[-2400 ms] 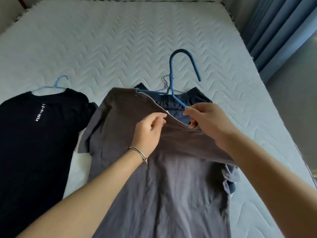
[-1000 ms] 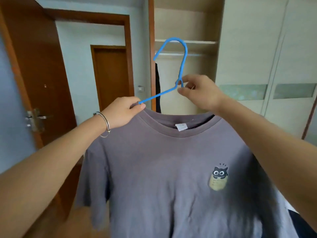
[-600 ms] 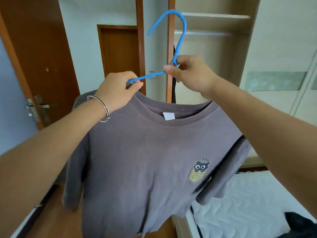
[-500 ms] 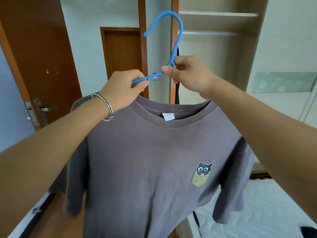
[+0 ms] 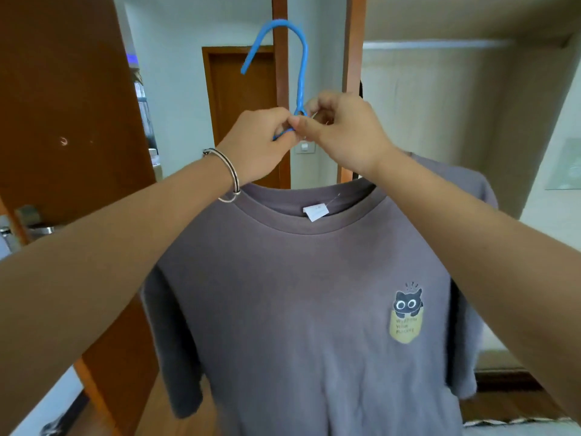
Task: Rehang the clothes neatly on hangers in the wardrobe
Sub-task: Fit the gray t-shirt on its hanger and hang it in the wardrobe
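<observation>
A: Nearest thing first. Where's the garment?

B: The grey T-shirt hangs straight below the blue hanger, front towards the camera. Its collar sits centred under the hanger's neck, with the white label showing inside. A sleeve drops on each side. The hanger's shoulders are hidden inside the cloth.

A: Hands?

B: Both grip the hanger above the collar. The left hand, with a bracelet at the wrist, pinches the wire arm just left of the hanger's neck. The right hand pinches the twist of the neck itself, fingers curled. The two hands touch there.

A: Why hold it so high?

B: My reading is that a grip at the neck keeps the shirt level and uncreased. It also leaves the hook free above the hands, upright and opening leftward.

A: Farther back?

B: The wardrobe rail lies up and to the right of the hanger, well behind it, and nothing touches it. A brown door stands to the hanger's left. The shirt is on the hanger but not yet on the rail.
</observation>
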Demonstrator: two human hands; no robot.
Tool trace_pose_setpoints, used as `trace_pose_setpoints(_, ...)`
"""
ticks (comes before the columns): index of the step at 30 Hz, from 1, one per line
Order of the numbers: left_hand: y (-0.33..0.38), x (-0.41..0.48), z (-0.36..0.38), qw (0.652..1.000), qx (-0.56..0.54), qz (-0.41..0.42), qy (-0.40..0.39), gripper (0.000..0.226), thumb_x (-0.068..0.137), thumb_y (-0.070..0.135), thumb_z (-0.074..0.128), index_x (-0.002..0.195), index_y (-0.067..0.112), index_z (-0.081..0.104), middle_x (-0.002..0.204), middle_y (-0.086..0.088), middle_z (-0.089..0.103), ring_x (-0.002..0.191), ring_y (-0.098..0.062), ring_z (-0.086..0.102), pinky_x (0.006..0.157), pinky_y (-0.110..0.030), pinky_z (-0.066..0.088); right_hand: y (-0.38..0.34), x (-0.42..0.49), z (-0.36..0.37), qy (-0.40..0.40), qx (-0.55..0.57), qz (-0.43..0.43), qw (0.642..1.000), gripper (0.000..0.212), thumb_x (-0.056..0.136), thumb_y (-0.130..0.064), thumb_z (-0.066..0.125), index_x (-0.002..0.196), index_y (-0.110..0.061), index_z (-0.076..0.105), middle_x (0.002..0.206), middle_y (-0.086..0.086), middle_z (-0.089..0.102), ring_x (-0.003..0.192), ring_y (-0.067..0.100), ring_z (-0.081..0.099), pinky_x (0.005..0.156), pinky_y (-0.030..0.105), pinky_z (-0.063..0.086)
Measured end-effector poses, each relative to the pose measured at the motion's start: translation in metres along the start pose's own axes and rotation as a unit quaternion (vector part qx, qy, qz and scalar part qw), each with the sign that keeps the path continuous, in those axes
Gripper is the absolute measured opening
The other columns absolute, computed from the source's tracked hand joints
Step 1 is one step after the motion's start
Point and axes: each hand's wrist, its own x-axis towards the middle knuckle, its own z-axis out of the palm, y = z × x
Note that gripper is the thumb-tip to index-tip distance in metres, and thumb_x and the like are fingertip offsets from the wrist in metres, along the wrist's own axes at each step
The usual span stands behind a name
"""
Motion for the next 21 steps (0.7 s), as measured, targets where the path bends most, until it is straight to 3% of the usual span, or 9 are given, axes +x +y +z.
trace_pose_setpoints(3, -0.034, 0.035, 0.030, 1.000, 0.001, 0.005, -0.002, 0.029, 0.093, 0.029, 0.048, 0.077, 0.005, 0.053, 0.057, 0.001, 0.039, 0.052, -0.009, 0.034, 0.048, -0.005, 0.031, 0.045, 0.020, 0.013, 0.003, -0.051, 0.025, 0.998, 0.019, 0.085, -0.037, 0.060, 0.075, -0.021, 0.057, 0.063, -0.013, 0.049, 0.058, 0.003, 0.045, 0.059, 0.019, 0.037)
trace_pose_setpoints(5, -0.055, 0.061, 0.048, 0.999, -0.005, 0.031, 0.006, 0.037, 0.092, 0.030, 0.050, 0.077, -0.004, 0.057, 0.060, -0.008, 0.041, 0.057, -0.017, 0.034, 0.049, -0.012, 0.029, 0.071, 0.032, 0.020, 0.000, -0.072, 0.050, 0.996, 0.027, 0.086, -0.041, 0.057, 0.067, -0.022, 0.053, 0.061, -0.003, 0.048, 0.055, 0.009, 0.041, 0.058, 0.026, 0.034)
trace_pose_setpoints(9, -0.088, 0.101, 0.081, 0.995, -0.057, 0.075, -0.009, 0.028, 0.090, 0.029, 0.053, 0.079, 0.005, 0.062, 0.057, -0.002, 0.041, 0.057, -0.015, 0.035, 0.050, -0.016, 0.025, 0.096, 0.066, 0.037, 0.016, -0.114, 0.068, 0.991, 0.027, 0.087, -0.044, 0.055, 0.087, -0.018, 0.063, 0.065, 0.003, 0.056, 0.053, 0.009, 0.044, 0.052, 0.014, 0.031)
trace_pose_setpoints(13, -0.122, 0.143, 0.102, 0.990, -0.117, 0.082, -0.003, 0.021, 0.088, 0.023, 0.058, 0.099, 0.006, 0.064, 0.081, -0.007, 0.057, 0.072, -0.016, 0.046, 0.054, -0.010, 0.032, 0.115, 0.115, 0.055, 0.033, -0.135, 0.112, 0.984, 0.025, 0.087, -0.042, 0.056, 0.069, -0.024, 0.060, 0.055, -0.006, 0.048, 0.050, 0.003, 0.047, 0.049, 0.010, 0.032)
trace_pose_setpoints(15, -0.135, 0.147, 0.115, 0.989, -0.094, 0.110, 0.016, 0.028, 0.087, 0.019, 0.059, 0.112, 0.008, 0.057, 0.103, -0.010, 0.057, 0.087, -0.017, 0.050, 0.073, -0.014, 0.038, 0.126, 0.127, 0.060, 0.058, -0.116, 0.143, 0.981, 0.028, 0.087, -0.039, 0.057, 0.083, -0.014, 0.067, 0.055, -0.006, 0.044, 0.051, 0.006, 0.043, 0.051, 0.013, 0.031)
trace_pose_setpoints(16, -0.142, 0.150, 0.125, 0.985, -0.072, 0.151, 0.053, 0.029, 0.086, 0.018, 0.059, 0.112, 0.006, 0.055, 0.110, -0.013, 0.055, 0.096, -0.020, 0.049, 0.081, -0.022, 0.039, 0.133, 0.134, 0.062, 0.072, -0.106, 0.158, 0.979, 0.028, 0.087, -0.037, 0.058, 0.090, -0.011, 0.067, 0.056, -0.006, 0.043, 0.052, 0.009, 0.040, 0.051, 0.014, 0.031)
trace_pose_setpoints(18, -0.153, 0.146, 0.149, 0.962, -0.043, 0.238, 0.125, 0.020, 0.082, 0.017, 0.056, 0.095, 0.003, 0.056, 0.102, -0.017, 0.057, 0.095, -0.021, 0.044, 0.080, -0.029, 0.035, 0.146, 0.143, 0.065, 0.095, -0.097, 0.186, 0.973, 0.025, 0.087, -0.035, 0.059, 0.093, -0.012, 0.068, 0.055, -0.007, 0.041, 0.051, 0.010, 0.037, 0.046, 0.011, 0.030)
trace_pose_setpoints(19, -0.159, 0.143, 0.164, 0.955, -0.034, 0.271, 0.114, 0.016, 0.082, 0.019, 0.054, 0.087, 0.003, 0.055, 0.093, -0.015, 0.059, 0.089, -0.021, 0.043, 0.076, -0.030, 0.035, 0.151, 0.146, 0.067, 0.098, -0.098, 0.198, 0.970, 0.022, 0.087, -0.035, 0.060, 0.091, -0.015, 0.067, 0.054, -0.006, 0.041, 0.051, 0.011, 0.036, 0.044, 0.010, 0.030)
trace_pose_setpoints(21, -0.166, 0.142, 0.196, 0.954, -0.021, 0.300, 0.001, 0.019, 0.087, 0.025, 0.052, 0.084, 0.006, 0.055, 0.087, -0.011, 0.060, 0.083, -0.023, 0.050, 0.073, -0.032, 0.042, 0.161, 0.152, 0.067, 0.098, -0.108, 0.209, 0.967, 0.018, 0.087, -0.036, 0.059, 0.086, -0.019, 0.065, 0.055, -0.006, 0.041, 0.052, 0.011, 0.036, 0.047, 0.011, 0.031)
